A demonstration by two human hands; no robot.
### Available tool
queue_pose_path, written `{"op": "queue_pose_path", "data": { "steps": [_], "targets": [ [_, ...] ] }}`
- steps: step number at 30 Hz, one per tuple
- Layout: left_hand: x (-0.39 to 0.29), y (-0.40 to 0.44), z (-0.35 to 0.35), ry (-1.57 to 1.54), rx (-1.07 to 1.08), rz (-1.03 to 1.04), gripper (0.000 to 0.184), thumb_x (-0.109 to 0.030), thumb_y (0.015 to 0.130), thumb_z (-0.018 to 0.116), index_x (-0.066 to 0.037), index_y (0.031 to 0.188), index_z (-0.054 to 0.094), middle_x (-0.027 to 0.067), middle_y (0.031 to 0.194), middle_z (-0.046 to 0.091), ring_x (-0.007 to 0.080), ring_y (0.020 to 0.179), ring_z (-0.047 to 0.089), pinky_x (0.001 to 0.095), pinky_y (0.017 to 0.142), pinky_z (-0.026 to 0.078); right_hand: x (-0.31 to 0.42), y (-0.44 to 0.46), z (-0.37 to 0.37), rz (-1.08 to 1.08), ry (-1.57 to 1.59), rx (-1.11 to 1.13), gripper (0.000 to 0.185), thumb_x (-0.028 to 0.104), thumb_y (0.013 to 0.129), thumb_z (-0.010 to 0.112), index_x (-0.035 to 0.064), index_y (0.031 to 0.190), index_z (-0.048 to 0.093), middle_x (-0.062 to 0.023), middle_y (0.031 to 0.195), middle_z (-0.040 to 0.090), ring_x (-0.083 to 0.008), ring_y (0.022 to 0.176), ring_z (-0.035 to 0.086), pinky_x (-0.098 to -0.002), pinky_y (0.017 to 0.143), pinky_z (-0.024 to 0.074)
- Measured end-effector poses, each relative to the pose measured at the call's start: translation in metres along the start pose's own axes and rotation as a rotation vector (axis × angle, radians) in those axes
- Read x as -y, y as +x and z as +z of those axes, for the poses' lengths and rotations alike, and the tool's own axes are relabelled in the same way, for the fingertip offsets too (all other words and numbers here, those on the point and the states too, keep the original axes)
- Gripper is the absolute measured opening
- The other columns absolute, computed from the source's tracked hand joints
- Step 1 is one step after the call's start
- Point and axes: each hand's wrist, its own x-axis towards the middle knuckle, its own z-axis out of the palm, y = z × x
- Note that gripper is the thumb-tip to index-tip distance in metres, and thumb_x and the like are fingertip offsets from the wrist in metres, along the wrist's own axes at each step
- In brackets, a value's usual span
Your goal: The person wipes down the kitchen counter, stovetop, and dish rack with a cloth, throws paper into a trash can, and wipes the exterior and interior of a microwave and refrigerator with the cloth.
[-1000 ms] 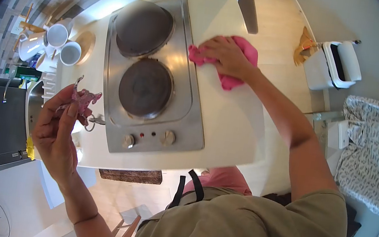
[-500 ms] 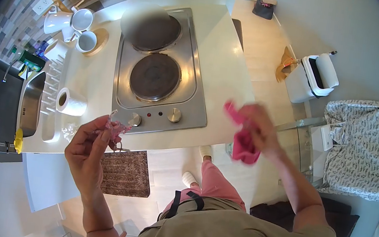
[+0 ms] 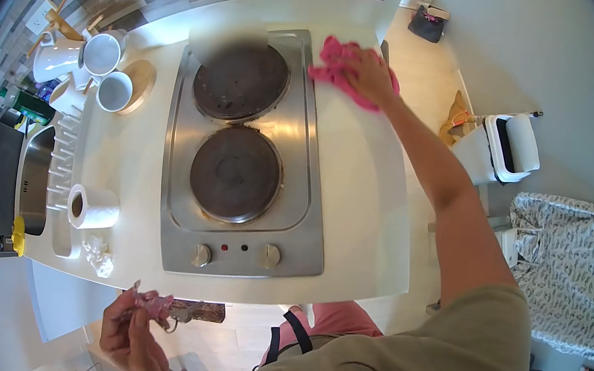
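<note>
My right hand (image 3: 370, 76) presses a bright pink cloth (image 3: 341, 63) onto the white countertop (image 3: 357, 186), just right of the far end of the steel hob (image 3: 291, 219). Between thumb and fingers, my left hand (image 3: 132, 333) pinches a crumpled, shiny pink item (image 3: 154, 305) below the counter's front edge. A small metal ring or clip hangs beside that item; its exact shape is unclear. Two dark round hotplates lie on the hob, the near one (image 3: 236, 174) and the far one (image 3: 241, 83), with two knobs at the front.
White mugs (image 3: 114, 91) and a jug (image 3: 56, 61) stand at the back left. A paper roll (image 3: 92, 208) and crumpled clear plastic (image 3: 98, 256) lie near the sink (image 3: 35, 179). A white bin (image 3: 496, 149) and a patterned cloth (image 3: 577, 270) are at the right.
My right hand has swung from beyond the counter's near right side back onto its far part with the cloth. My left hand, still pinching the pink item, is lower in view.
</note>
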Motion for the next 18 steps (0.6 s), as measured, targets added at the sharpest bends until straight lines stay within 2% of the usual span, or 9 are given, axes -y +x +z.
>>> {"op": "queue_pose_path", "data": {
  "steps": [5,6,7,8,9,11,13,16,18],
  "targets": [
    [0.002,-0.006,-0.015,0.069,-0.083,-0.035,0.027,0.000,0.087,0.050,0.009,0.112,0.052,0.0144,0.093,0.062,0.0162,0.078,0.060,0.0248,0.063,0.047,-0.051,0.056,0.004,0.216,-0.146,-0.033,0.026,0.031,0.083,0.053,0.0298,0.107,0.062,-0.0091,0.110,0.055,-0.0315,0.096,0.057,-0.0460,0.081,0.0481],
    [0.001,-0.010,-0.020,0.122,-0.166,-0.054,0.027,-0.001,0.087,0.051,0.009,0.112,0.052,0.0139,0.092,0.062,0.0156,0.079,0.060,0.0247,0.064,0.047,-0.089,0.057,0.022,0.173,-0.042,-0.072,0.025,0.030,0.084,0.050,0.0241,0.104,0.064,-0.0123,0.106,0.057,-0.0331,0.093,0.058,-0.0454,0.080,0.0488],
    [0.000,-0.014,-0.025,0.174,-0.252,-0.072,0.027,-0.002,0.087,0.051,0.009,0.112,0.052,0.0134,0.092,0.062,0.0150,0.079,0.060,0.0247,0.065,0.047,-0.073,0.046,-0.008,0.385,-0.034,-0.009,0.023,0.027,0.084,0.050,0.0186,0.100,0.065,-0.0127,0.102,0.058,-0.0327,0.090,0.060,-0.0455,0.077,0.0496],
    [-0.005,-0.016,-0.028,0.227,-0.318,-0.111,0.028,-0.002,0.086,0.053,0.009,0.112,0.052,0.0134,0.094,0.061,0.0148,0.080,0.059,0.0249,0.068,0.048,-0.084,0.040,-0.018,0.360,-0.326,0.094,0.027,0.036,0.084,0.052,0.0159,0.097,0.066,-0.0145,0.099,0.060,-0.0315,0.091,0.059,-0.0439,0.077,0.0505],
    [-0.011,-0.017,-0.029,0.226,-0.328,-0.100,0.028,-0.002,0.086,0.053,0.009,0.112,0.052,0.0134,0.094,0.061,0.0148,0.080,0.059,0.0249,0.068,0.048,-0.084,0.037,-0.033,0.344,-0.475,0.160,0.022,0.031,0.082,0.057,0.0140,0.093,0.066,-0.0110,0.100,0.061,-0.0280,0.091,0.060,-0.0413,0.074,0.0517],
    [-0.019,-0.017,-0.027,0.236,-0.302,-0.058,0.034,-0.004,0.082,0.060,0.010,0.112,0.054,0.0156,0.073,0.061,0.0207,0.068,0.056,0.0434,0.084,0.048,-0.071,0.047,-0.049,0.158,-0.314,-0.009,0.014,0.023,0.081,0.061,0.0147,0.091,0.066,-0.0059,0.104,0.062,-0.0255,0.089,0.060,-0.0391,0.074,0.0516],
    [-0.019,-0.018,-0.026,0.346,-0.385,-0.113,0.028,0.001,0.083,0.055,0.011,0.110,0.054,0.0157,0.073,0.061,0.0208,0.064,0.055,0.0428,0.079,0.049,-0.045,0.094,-0.029,-0.295,-0.061,-0.344,0.015,0.014,0.076,0.062,0.0159,0.090,0.067,-0.0019,0.107,0.062,-0.0258,0.094,0.058,-0.0396,0.083,0.0486],
    [-0.025,-0.018,-0.012,0.345,-0.449,-0.101,0.025,0.004,0.084,0.052,0.011,0.108,0.055,0.0150,0.072,0.061,0.0209,0.064,0.057,0.0438,0.080,0.050,0.068,0.181,-0.008,-0.930,0.105,-0.517,0.019,0.017,0.069,0.061,0.0199,0.087,0.066,0.0013,0.112,0.059,-0.0233,0.113,0.049,-0.0395,0.098,0.0357],
    [-0.025,-0.018,-0.002,0.317,-0.461,-0.063,0.025,0.006,0.083,0.050,0.010,0.107,0.056,0.0145,0.069,0.060,0.0214,0.065,0.059,0.0455,0.083,0.050,0.148,0.214,-0.004,-0.977,0.094,-0.423,0.022,0.021,0.070,0.059,0.0216,0.091,0.065,0.0067,0.117,0.057,-0.0191,0.119,0.044,-0.0392,0.104,0.0247]
  ]
}}
